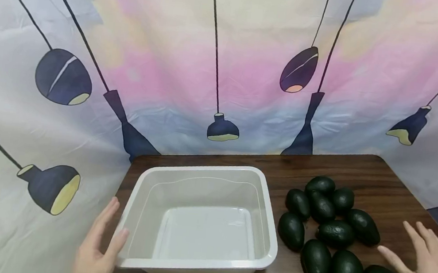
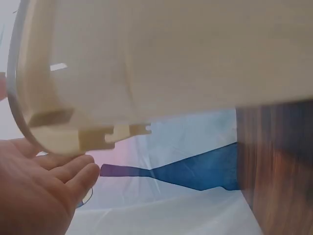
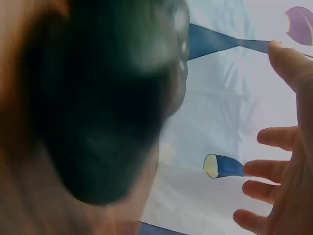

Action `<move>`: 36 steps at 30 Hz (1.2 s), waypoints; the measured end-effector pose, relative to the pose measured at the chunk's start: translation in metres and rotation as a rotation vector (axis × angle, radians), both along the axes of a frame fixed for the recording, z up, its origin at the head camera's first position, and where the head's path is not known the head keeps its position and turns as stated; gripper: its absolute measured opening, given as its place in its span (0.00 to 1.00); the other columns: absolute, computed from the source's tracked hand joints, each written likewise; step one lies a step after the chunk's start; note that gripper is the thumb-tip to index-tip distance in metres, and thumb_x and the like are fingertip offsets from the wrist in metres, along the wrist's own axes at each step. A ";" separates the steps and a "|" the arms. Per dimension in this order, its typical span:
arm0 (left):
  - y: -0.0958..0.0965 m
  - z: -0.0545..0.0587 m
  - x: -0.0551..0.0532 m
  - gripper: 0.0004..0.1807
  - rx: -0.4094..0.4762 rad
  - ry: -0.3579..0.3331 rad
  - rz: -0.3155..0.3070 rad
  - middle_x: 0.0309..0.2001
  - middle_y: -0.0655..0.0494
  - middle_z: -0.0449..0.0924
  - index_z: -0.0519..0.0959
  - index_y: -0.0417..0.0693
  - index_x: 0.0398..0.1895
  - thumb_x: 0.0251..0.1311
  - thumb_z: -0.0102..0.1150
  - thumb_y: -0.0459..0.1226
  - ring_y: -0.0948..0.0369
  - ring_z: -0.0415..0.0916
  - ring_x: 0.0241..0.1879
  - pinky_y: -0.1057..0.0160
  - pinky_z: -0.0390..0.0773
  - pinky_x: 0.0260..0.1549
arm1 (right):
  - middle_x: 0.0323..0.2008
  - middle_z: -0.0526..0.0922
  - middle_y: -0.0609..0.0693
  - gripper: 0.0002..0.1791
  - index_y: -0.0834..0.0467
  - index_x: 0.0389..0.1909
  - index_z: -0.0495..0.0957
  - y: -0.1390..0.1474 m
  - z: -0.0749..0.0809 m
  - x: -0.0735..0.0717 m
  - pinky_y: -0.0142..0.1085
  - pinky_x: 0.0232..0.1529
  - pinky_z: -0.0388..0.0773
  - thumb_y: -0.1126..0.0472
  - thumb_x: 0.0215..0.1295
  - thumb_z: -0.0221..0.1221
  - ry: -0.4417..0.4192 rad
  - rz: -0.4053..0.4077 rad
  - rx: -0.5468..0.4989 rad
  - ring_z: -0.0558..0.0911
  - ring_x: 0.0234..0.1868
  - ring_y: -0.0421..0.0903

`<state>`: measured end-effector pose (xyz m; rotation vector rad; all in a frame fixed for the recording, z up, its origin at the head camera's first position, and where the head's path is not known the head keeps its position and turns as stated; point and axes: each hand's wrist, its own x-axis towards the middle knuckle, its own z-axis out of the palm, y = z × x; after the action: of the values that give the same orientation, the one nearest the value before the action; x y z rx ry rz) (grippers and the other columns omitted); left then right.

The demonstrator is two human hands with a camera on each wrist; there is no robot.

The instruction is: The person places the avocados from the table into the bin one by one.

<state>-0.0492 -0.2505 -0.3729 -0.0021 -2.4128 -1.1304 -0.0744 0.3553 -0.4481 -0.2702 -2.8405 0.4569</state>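
A white tub (image 1: 189, 264) sits on a brown wooden table (image 1: 377, 193), with a cloth (image 1: 172, 51) printed with hanging lamps behind it. Your left hand (image 1: 91, 261) is at the tub's left side, close to the near corner; its fingers are extended rather than curled, lying outside and below the rim, with the thumb at the top edge. Whether they press on the plastic or just stand beside it, you cannot tell for sure. To the right of the tub, ten dark green avocados (image 1: 335, 233) lie in a loose cluster, some touching, the nearest just beside the tub's wall. Your right hand (image 1: 431, 270) is past the cluster, on the side away from the tub, with fingers spread and nothing in its grasp; the right wrist view shows a gap between those fingers and a large, blurred avocado. As for progress, the work appears to be at or near its beginning: every avocado in sight is outside the tub, none shows on its visible floor, and neither of your hands has hold of one. So nothing looks done with the fruit, and all ten seem left to handle, right of the tub.
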 end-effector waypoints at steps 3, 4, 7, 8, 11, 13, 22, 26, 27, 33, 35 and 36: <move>0.009 -0.007 0.002 0.35 0.065 0.060 0.009 0.68 0.57 0.62 0.67 0.53 0.66 0.53 0.64 0.26 0.68 0.57 0.65 0.78 0.55 0.58 | 0.67 0.37 0.76 0.56 0.70 0.71 0.42 -0.012 -0.012 0.017 0.71 0.55 0.36 0.36 0.59 0.57 -0.018 -0.069 -0.044 0.36 0.64 0.76; 0.011 -0.009 0.002 0.36 0.082 0.061 0.011 0.68 0.57 0.62 0.68 0.52 0.66 0.52 0.65 0.26 0.68 0.57 0.65 0.78 0.56 0.57 | 0.67 0.37 0.76 0.56 0.69 0.71 0.42 -0.016 -0.017 0.022 0.72 0.55 0.37 0.36 0.59 0.57 -0.031 -0.091 -0.064 0.36 0.64 0.77; 0.015 -0.014 0.001 0.36 0.101 0.045 0.020 0.68 0.59 0.61 0.68 0.51 0.66 0.51 0.66 0.27 0.68 0.57 0.65 0.79 0.58 0.55 | 0.67 0.38 0.77 0.55 0.70 0.70 0.43 -0.026 -0.030 0.036 0.73 0.52 0.40 0.35 0.60 0.56 -0.085 -0.162 -0.128 0.39 0.62 0.80; 0.017 -0.014 0.000 0.37 0.103 0.037 0.023 0.68 0.59 0.61 0.68 0.51 0.66 0.50 0.67 0.27 0.68 0.57 0.65 0.80 0.58 0.54 | 0.66 0.39 0.77 0.55 0.70 0.70 0.44 -0.029 -0.033 0.038 0.73 0.51 0.41 0.35 0.60 0.55 -0.107 -0.185 -0.148 0.40 0.62 0.80; 0.019 -0.015 -0.003 0.36 0.114 0.038 0.053 0.67 0.61 0.62 0.70 0.51 0.65 0.49 0.69 0.28 0.68 0.58 0.65 0.79 0.59 0.54 | 0.67 0.40 0.76 0.55 0.69 0.70 0.45 -0.036 -0.042 0.042 0.73 0.51 0.42 0.33 0.59 0.55 -0.171 -0.258 -0.227 0.42 0.61 0.81; 0.021 -0.015 -0.005 0.36 0.123 0.038 0.101 0.67 0.63 0.63 0.71 0.53 0.64 0.48 0.70 0.30 0.69 0.58 0.64 0.79 0.59 0.54 | 0.67 0.40 0.75 0.55 0.67 0.71 0.46 -0.041 -0.048 0.041 0.73 0.51 0.43 0.32 0.58 0.55 -0.198 -0.295 -0.282 0.42 0.61 0.80; 0.025 -0.014 0.000 0.42 0.119 -0.111 0.196 0.67 0.67 0.61 0.67 0.56 0.67 0.45 0.75 0.40 0.68 0.58 0.64 0.81 0.60 0.51 | 0.67 0.46 0.74 0.52 0.66 0.70 0.52 -0.047 -0.059 0.042 0.70 0.55 0.44 0.33 0.58 0.55 -0.186 -0.352 -0.335 0.44 0.63 0.77; 0.025 -0.013 0.000 0.47 0.070 -0.207 0.223 0.68 0.68 0.58 0.63 0.59 0.69 0.42 0.75 0.46 0.61 0.58 0.65 0.75 0.60 0.54 | 0.64 0.50 0.75 0.47 0.69 0.67 0.56 -0.046 -0.063 0.040 0.63 0.62 0.38 0.38 0.60 0.57 -0.105 -0.321 -0.318 0.49 0.62 0.75; 0.024 -0.014 0.000 0.48 0.059 -0.230 0.231 0.68 0.68 0.58 0.62 0.61 0.69 0.42 0.76 0.47 0.60 0.58 0.65 0.75 0.60 0.54 | 0.64 0.51 0.75 0.47 0.70 0.66 0.57 -0.046 -0.064 0.039 0.62 0.63 0.37 0.38 0.60 0.57 -0.095 -0.321 -0.316 0.50 0.62 0.75; 0.021 -0.014 0.000 0.55 0.031 -0.329 0.210 0.71 0.57 0.54 0.55 0.62 0.72 0.39 0.75 0.53 0.50 0.55 0.67 0.54 0.64 0.58 | 0.65 0.48 0.75 0.50 0.72 0.64 0.58 -0.042 -0.070 0.036 0.63 0.63 0.38 0.36 0.56 0.59 -0.124 -0.393 -0.329 0.49 0.63 0.73; 0.019 -0.014 0.001 0.58 0.034 -0.367 0.189 0.72 0.58 0.50 0.52 0.61 0.73 0.37 0.75 0.55 0.48 0.52 0.68 0.41 0.61 0.56 | 0.65 0.50 0.75 0.49 0.72 0.63 0.61 -0.042 -0.073 0.036 0.63 0.63 0.39 0.37 0.55 0.61 -0.102 -0.414 -0.327 0.50 0.63 0.73; 0.017 -0.014 0.002 0.59 0.030 -0.385 0.175 0.73 0.59 0.48 0.51 0.60 0.73 0.37 0.75 0.55 0.48 0.51 0.68 0.40 0.60 0.56 | 0.65 0.51 0.74 0.49 0.71 0.62 0.61 -0.042 -0.074 0.036 0.63 0.63 0.40 0.37 0.54 0.62 -0.099 -0.427 -0.325 0.50 0.63 0.73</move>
<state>-0.0476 -0.2336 -0.3867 0.4668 -2.6606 -1.1710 -0.0384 0.3128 -0.5220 -0.9584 -2.6754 0.8217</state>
